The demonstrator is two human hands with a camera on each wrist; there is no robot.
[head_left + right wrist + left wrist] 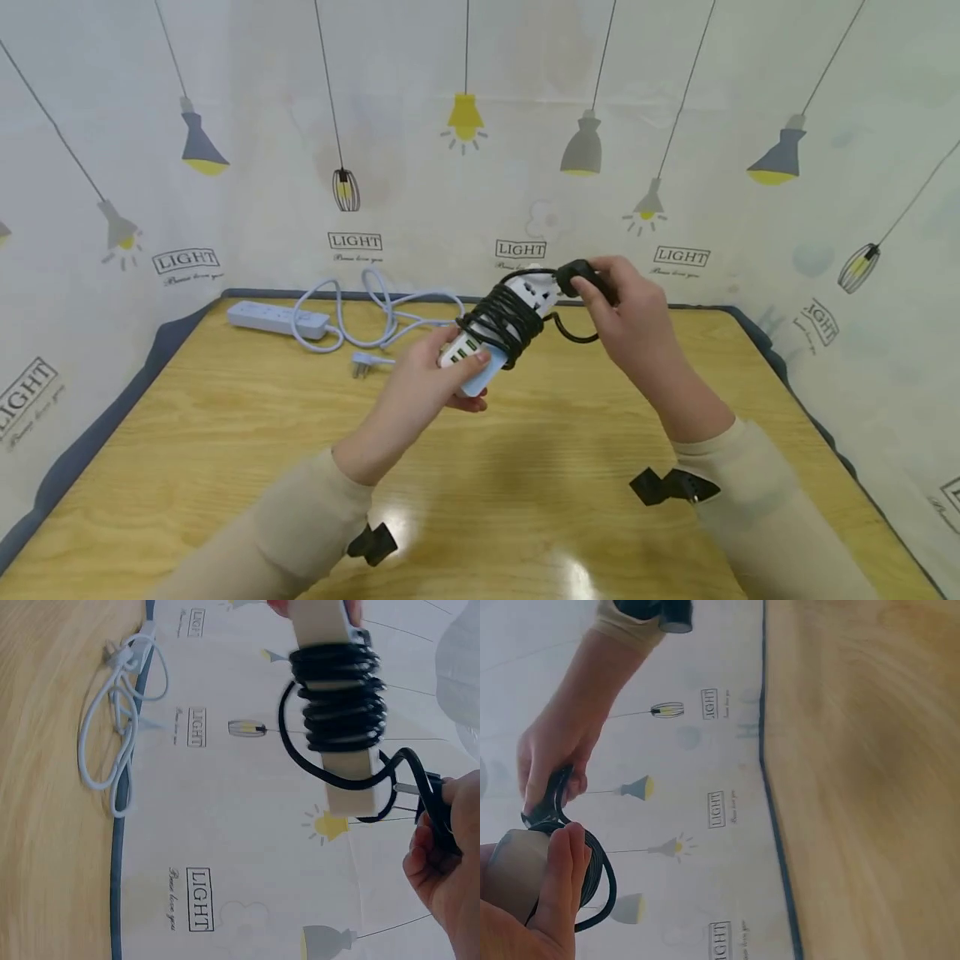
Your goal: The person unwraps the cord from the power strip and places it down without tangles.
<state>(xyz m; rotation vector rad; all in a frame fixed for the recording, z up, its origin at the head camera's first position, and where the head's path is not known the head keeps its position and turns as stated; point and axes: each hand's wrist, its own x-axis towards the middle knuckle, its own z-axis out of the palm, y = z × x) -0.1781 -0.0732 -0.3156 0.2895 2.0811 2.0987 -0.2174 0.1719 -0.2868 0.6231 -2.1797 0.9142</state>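
My left hand (427,371) grips the lower end of a white and pale-blue power strip (534,293), its thumb lying on the pale-blue part beside the USB ports. Several turns of black cord (504,323) are wound round the strip's middle. At the upper end, my right hand (637,321) pinches the black plug (576,275) between thumb and fingers. The plug's metal prongs (409,789) point toward the strip in the right wrist view. A loose loop of cord hangs between the strip and the right hand. The strip is tilted and held up above the table.
A second, light-blue power strip (276,318) lies at the back left of the wooden table (300,467). Its pale cord (390,312) lies in loose loops, with its plug (366,362) nearer the front. Lamp-patterned cloth (420,183) walls in the back and sides.
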